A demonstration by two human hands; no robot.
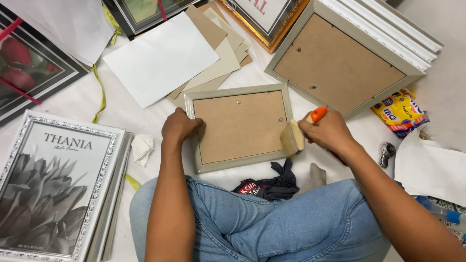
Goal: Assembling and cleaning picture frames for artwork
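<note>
The left hand (179, 126) lies knuckles up with fingers curled over the left edge of a small rectangular pale grey-green picture frame (240, 126), pinning it face down on the white sheet-covered floor (82, 99) just before the person's denim-clad knees. Its brown fibreboard backing is matte and smooth. The right hand (327, 132) is closed around an orange-handled tool with a broad pale wooden head (293, 137), which touches the frame's right edge. A larger frame with the same brown backing (340, 60) lies behind
</note>
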